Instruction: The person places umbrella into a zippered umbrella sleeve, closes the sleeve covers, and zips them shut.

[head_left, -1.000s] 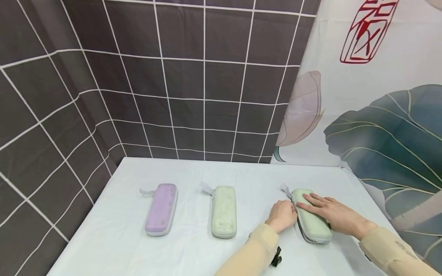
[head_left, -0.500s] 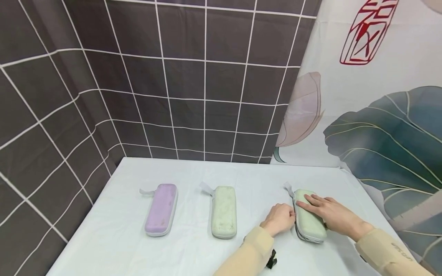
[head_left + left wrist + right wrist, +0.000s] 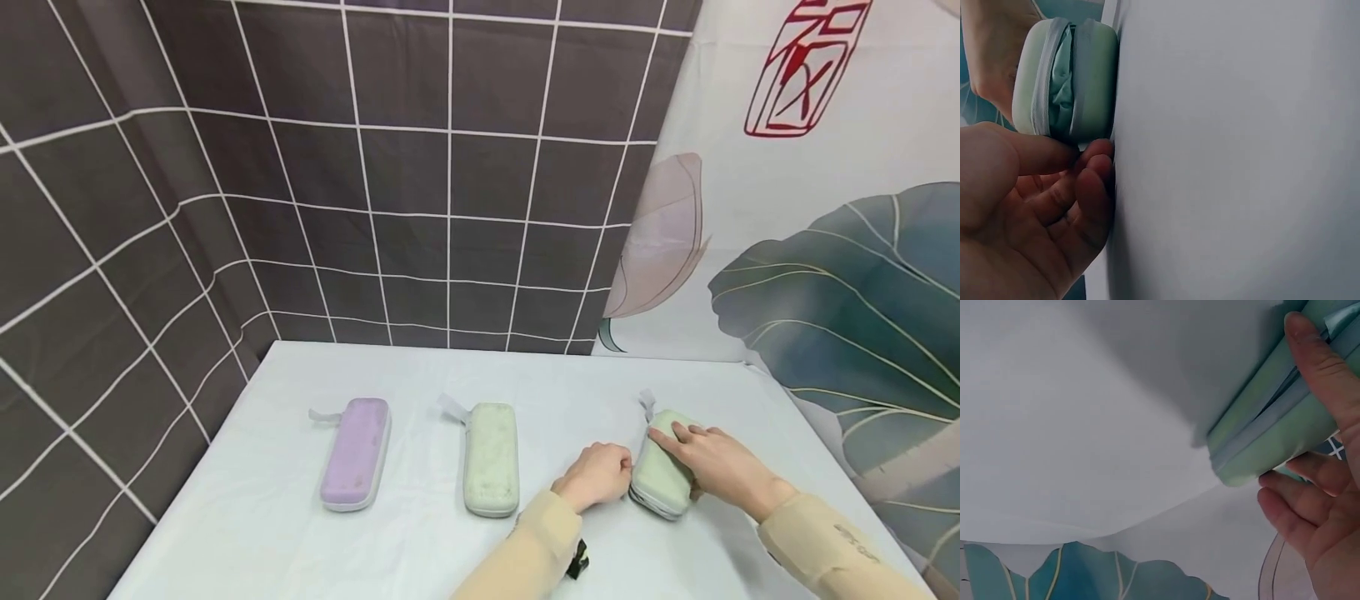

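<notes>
A pale green zippered hard case (image 3: 660,483) lies on the right of the white table. My right hand (image 3: 718,462) holds it, fingers over the lid; in the right wrist view the thumb (image 3: 1322,372) lies along its zipper side. At its left edge, my left hand (image 3: 597,473) has curled fingers. The left wrist view shows thumb and fingertips pinching right at the zipper line, with the pull mostly hidden between them. Along the near end the zipper is parted, and teal lining (image 3: 1062,87) shows in the gap.
A second pale green case (image 3: 491,460) lies mid-table, and a purple case (image 3: 356,454) lies to its left, both with loop straps. A dark gridded cloth (image 3: 390,183) hangs behind the white table (image 3: 405,550); a leaf-printed cloth (image 3: 847,292) hangs at the right.
The right-hand case has turned slightly clockwise, its near end shifting left. My left hand has slid a little toward me and left. My right hand has moved slightly with the case.
</notes>
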`<act>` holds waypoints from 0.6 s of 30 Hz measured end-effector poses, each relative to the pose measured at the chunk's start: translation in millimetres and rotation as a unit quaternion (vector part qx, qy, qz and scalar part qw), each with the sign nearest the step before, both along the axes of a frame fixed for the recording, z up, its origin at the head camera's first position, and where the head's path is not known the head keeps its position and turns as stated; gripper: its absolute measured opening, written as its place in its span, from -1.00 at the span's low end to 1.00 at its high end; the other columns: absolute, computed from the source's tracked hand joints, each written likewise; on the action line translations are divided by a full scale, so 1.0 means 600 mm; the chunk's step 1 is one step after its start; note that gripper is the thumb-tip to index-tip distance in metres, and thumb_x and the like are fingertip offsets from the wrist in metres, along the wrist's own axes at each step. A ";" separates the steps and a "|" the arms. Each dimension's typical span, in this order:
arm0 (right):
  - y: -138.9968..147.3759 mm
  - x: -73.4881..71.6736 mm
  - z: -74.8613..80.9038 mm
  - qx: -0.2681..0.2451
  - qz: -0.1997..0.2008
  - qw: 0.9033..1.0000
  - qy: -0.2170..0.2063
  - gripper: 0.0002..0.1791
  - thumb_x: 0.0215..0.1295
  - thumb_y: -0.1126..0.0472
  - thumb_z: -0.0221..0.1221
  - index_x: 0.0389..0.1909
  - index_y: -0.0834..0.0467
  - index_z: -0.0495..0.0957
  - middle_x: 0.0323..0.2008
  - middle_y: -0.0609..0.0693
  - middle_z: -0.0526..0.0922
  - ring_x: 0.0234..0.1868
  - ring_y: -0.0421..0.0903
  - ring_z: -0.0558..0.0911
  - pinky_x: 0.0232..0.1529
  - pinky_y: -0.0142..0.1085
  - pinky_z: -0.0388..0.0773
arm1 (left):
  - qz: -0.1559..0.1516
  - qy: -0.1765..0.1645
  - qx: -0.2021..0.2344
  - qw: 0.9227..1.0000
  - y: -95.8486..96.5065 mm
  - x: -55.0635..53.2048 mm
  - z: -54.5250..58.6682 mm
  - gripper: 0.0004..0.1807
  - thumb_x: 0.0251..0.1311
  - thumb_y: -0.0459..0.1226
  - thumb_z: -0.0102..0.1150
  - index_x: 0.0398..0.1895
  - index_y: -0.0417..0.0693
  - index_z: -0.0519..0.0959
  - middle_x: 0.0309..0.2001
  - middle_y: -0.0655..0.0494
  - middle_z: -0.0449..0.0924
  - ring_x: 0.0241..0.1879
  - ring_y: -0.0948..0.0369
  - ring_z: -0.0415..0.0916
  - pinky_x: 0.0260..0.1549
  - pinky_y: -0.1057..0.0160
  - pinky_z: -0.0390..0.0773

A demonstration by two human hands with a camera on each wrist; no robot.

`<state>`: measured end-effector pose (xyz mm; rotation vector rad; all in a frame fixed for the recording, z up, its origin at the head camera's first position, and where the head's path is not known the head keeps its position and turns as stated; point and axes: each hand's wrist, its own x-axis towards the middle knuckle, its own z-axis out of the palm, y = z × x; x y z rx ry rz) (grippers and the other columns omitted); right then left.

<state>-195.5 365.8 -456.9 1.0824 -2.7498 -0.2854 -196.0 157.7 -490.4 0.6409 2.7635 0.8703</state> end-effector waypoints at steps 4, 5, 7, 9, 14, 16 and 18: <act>-0.013 -0.002 0.000 0.010 -0.018 1.000 0.004 0.11 -0.77 0.01 0.63 0.10 0.25 0.52 -0.26 0.19 0.56 -0.41 0.06 0.58 -0.41 -0.08 0.48 | -0.004 0.006 -0.004 1.000 -0.015 0.003 0.004 -0.67 0.34 -0.28 0.07 -0.64 0.07 0.37 -0.69 0.25 0.29 -0.69 0.33 0.22 -0.69 0.38 0.24; -0.016 -0.003 0.000 0.014 -0.025 1.000 0.006 0.10 -0.77 -0.01 0.63 0.09 0.24 0.53 -0.27 0.19 0.57 -0.44 0.05 0.58 -0.43 -0.09 0.47 | -0.005 0.003 -0.002 1.000 -0.019 0.004 0.005 -0.66 0.34 -0.29 0.06 -0.64 0.06 0.36 -0.71 0.25 0.30 -0.72 0.33 0.24 -0.71 0.38 0.25; -0.021 -0.003 0.000 0.020 -0.037 0.999 0.009 0.10 -0.76 -0.04 0.62 0.08 0.25 0.54 -0.29 0.21 0.58 -0.50 0.01 0.56 -0.44 -0.09 0.46 | -0.004 -0.011 0.000 1.000 -0.024 0.006 0.007 -0.67 0.37 -0.29 0.04 -0.62 0.07 0.36 -0.73 0.25 0.32 -0.78 0.35 0.27 -0.75 0.39 0.26; -0.026 -0.003 -0.001 0.027 -0.047 0.998 0.015 0.09 -0.75 -0.08 0.60 0.07 0.24 0.55 -0.31 0.23 0.60 -0.56 -0.02 0.53 -0.46 -0.09 0.46 | 0.003 -0.029 0.004 1.000 -0.027 0.009 0.009 -0.68 0.39 -0.28 0.02 -0.59 0.08 0.37 -0.74 0.25 0.36 -0.84 0.35 0.31 -0.81 0.40 0.28; -0.041 0.001 -0.007 0.035 -0.060 0.997 0.039 0.07 -0.74 -0.14 0.56 0.02 0.27 0.56 -0.43 0.19 0.61 -0.59 -0.04 0.52 -0.49 -0.06 0.48 | 0.018 -0.042 -0.005 0.999 -0.036 0.011 0.009 -0.71 0.41 -0.30 -0.01 -0.54 0.09 0.40 -0.76 0.21 0.41 -0.91 0.33 0.31 -0.89 0.41 0.27; -0.047 -0.001 -0.006 0.041 -0.066 0.996 0.045 0.06 -0.75 -0.15 0.56 -0.01 0.30 0.56 -0.47 0.15 0.61 -0.56 -0.02 0.55 -0.49 -0.05 0.49 | 0.019 -0.036 -0.008 0.999 -0.039 0.009 0.009 -0.73 0.40 -0.30 -0.02 -0.52 0.08 0.42 -0.76 0.20 0.40 -0.91 0.33 0.29 -0.88 0.41 0.26; -0.054 -0.002 -0.004 0.049 -0.072 0.995 0.050 0.06 -0.74 -0.18 0.55 -0.04 0.33 0.56 -0.50 0.12 0.61 -0.53 -0.01 0.58 -0.50 -0.05 0.50 | 0.022 -0.034 -0.006 0.999 -0.042 0.006 0.010 -0.75 0.41 -0.30 -0.03 -0.49 0.08 0.45 -0.75 0.20 0.40 -0.90 0.33 0.28 -0.88 0.40 0.27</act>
